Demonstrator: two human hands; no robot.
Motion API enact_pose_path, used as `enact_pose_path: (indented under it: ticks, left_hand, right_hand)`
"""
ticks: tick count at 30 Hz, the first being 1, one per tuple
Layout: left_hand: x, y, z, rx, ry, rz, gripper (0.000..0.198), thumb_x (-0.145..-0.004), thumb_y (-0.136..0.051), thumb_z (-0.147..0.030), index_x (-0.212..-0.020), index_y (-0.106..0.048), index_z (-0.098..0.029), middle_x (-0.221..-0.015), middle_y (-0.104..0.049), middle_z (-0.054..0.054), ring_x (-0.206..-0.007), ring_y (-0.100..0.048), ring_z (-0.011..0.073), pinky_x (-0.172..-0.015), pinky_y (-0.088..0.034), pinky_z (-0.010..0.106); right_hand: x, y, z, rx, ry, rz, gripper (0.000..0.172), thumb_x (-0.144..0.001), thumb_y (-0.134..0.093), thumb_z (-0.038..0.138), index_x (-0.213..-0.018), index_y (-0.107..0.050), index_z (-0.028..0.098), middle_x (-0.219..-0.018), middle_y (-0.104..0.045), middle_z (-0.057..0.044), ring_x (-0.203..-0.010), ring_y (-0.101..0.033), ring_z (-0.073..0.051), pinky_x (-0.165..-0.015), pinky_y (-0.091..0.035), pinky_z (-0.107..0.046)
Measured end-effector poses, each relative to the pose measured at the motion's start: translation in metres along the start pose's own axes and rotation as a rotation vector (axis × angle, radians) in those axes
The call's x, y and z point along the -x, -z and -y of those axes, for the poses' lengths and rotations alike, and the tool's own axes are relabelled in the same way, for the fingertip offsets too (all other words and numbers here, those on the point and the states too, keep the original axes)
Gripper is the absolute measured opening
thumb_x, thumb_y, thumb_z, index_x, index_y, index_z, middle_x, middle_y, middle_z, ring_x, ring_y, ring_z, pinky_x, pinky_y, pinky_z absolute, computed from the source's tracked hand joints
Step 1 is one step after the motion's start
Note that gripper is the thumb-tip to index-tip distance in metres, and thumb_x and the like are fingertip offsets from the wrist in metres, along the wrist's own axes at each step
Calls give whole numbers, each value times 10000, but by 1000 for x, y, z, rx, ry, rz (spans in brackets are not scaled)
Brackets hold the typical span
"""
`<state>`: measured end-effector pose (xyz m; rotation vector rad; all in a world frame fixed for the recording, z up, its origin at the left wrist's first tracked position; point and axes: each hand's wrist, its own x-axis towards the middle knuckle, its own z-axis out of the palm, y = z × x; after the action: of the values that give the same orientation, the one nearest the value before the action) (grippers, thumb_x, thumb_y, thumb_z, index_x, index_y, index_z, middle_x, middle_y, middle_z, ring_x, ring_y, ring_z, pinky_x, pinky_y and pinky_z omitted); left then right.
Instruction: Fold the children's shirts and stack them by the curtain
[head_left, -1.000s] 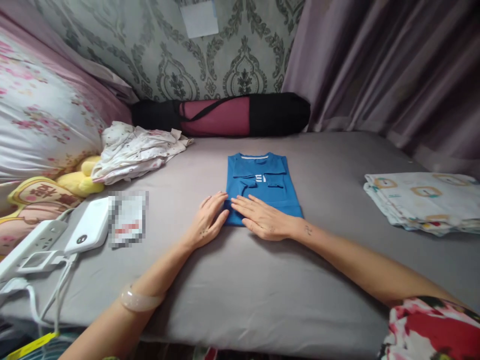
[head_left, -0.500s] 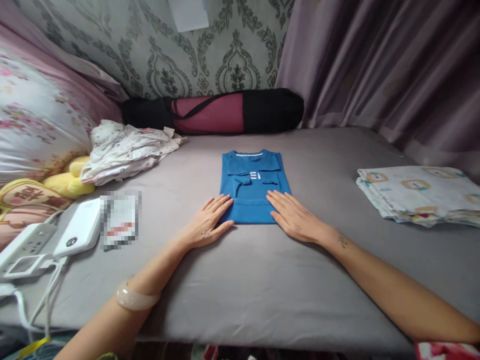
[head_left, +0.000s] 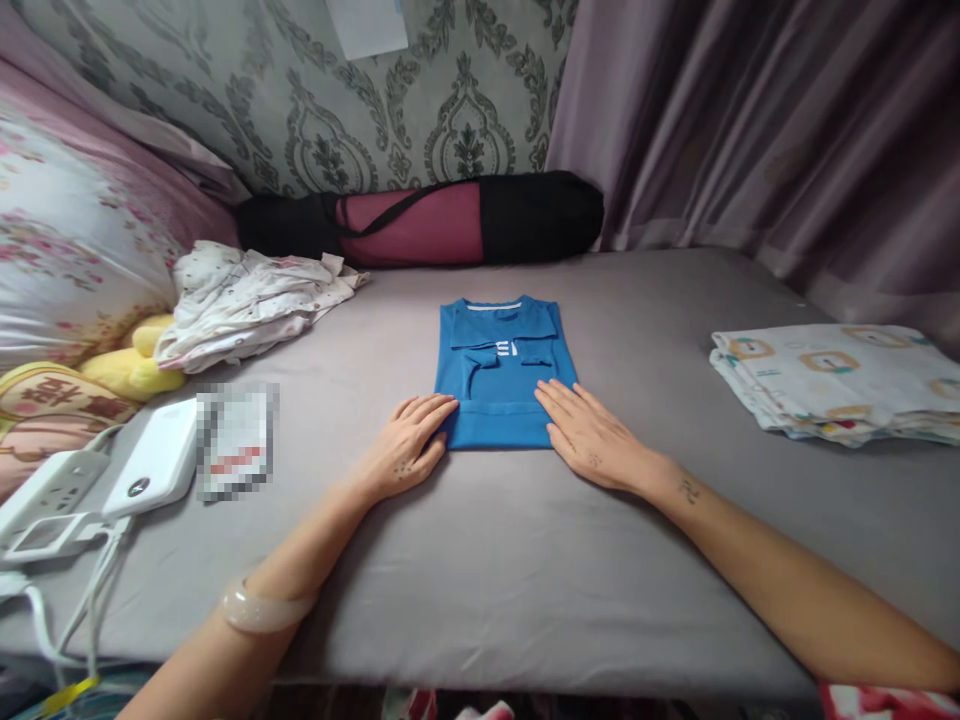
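Note:
A blue long-sleeved shirt (head_left: 504, 385) lies partly folded on the grey bed sheet (head_left: 450, 560). Its collar is at the far end, the sleeves are laid inward over white lettering, and the hem is turned up in a band at the near end. My left hand (head_left: 409, 445) rests at the near left corner of the shirt, fingers stretched over its edge. At the near right corner my right hand (head_left: 589, 435) lies flat, its fingertips on the blue cloth. Neither hand grips anything.
A black and maroon long bag (head_left: 420, 222) lies along the wall. To the left are a crumpled white cloth (head_left: 251, 300), a white power bank (head_left: 154, 460), a power strip (head_left: 56, 490) and a pixelated packet (head_left: 236, 440). Folded patterned cloth (head_left: 832, 380) sits at right.
My left hand has slid slightly left, its thumb drawing in toward the fingers. My right hand stays nearly still on the shirt. The whole view has shifted a little.

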<state>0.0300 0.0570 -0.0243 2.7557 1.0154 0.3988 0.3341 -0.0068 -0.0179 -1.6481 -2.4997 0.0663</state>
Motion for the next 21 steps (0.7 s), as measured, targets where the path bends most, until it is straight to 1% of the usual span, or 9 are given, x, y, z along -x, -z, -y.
enact_pose_path:
  ticks: [3, 5, 8, 11, 13, 15, 18, 21]
  left_hand:
    - [-2, 3, -4, -44, 4, -37, 529, -909, -334, -172, -1435, -387, -177, -1454, -461, 100, -1356, -400, 216, -1161, -246, 460]
    - [-7, 6, -14, -74, -15, -38, 531, -925, -309, -162, -1453, -363, -180, -1482, -430, 96, -1396, -347, 212, -1177, -208, 467]
    - [-16, 7, -31, -101, -90, 33, 505, -988, -283, -271, -1484, -314, -184, -1545, -331, 82, -1457, -212, 215, -1197, -157, 457]
    - [-21, 0, -40, -98, -101, 140, 565, -1003, -262, -428, -1506, -261, -171, -1574, -244, 88, -1473, -133, 231, -1200, -144, 459]
    - [-21, -5, -41, -86, -74, 202, 597, -1001, -239, -473, -1515, -233, -170, -1580, -211, 90, -1474, -115, 234, -1198, -143, 464]
    - [-20, -8, -39, -77, -58, 235, 601, -1002, -228, -480, -1521, -212, -176, -1586, -184, 83, -1475, -96, 233, -1198, -134, 471]
    - [-18, -7, -36, -64, -68, 240, 590, -1002, -237, -479, -1524, -206, -205, -1592, -159, 71, -1477, -78, 234, -1198, -128, 482]
    - [-16, -5, -31, -54, -76, 234, 544, -1004, -258, -466, -1511, -249, -270, -1596, -167, 45, -1477, -95, 239, -1194, -136, 497]
  right_hand:
    - [-1, 4, 8, 61, -24, -49, 542, -967, -269, 235, -1466, -344, 36, -1549, -284, -150, -1445, -217, -245, -1193, -179, -461]
    - [-2, 7, 17, 63, 36, -63, 536, -976, -270, 239, -1477, -328, 57, -1563, -253, -132, -1456, -176, -242, -1194, -156, -473]
    - [-4, 9, 28, 3, 175, 1, 528, -996, -276, 306, -1493, -318, 134, -1573, -240, -85, -1464, -137, -237, -1191, -133, -501]
    - [-6, 7, 34, -76, 239, 95, 528, -1005, -266, 358, -1497, -319, 174, -1573, -242, -75, -1463, -145, -239, -1184, -131, -519]
    - [-7, 6, 34, -116, 244, 135, 528, -1006, -267, 360, -1503, -306, 187, -1576, -233, -73, -1462, -150, -238, -1182, -128, -519]
    - [-8, 6, 33, -146, 242, 153, 531, -1004, -276, 356, -1511, -286, 197, -1581, -218, -65, -1464, -139, -234, -1185, -113, -515]
    - [-7, 7, 29, -177, 239, 163, 531, -1006, -271, 359, -1513, -280, 203, -1581, -220, -60, -1466, -129, -224, -1189, -99, -506]
    - [-2, 8, 22, -179, 197, 157, 537, -1009, -259, 370, -1512, -280, 186, -1583, -213, -70, -1468, -117, -221, -1193, -82, -504]
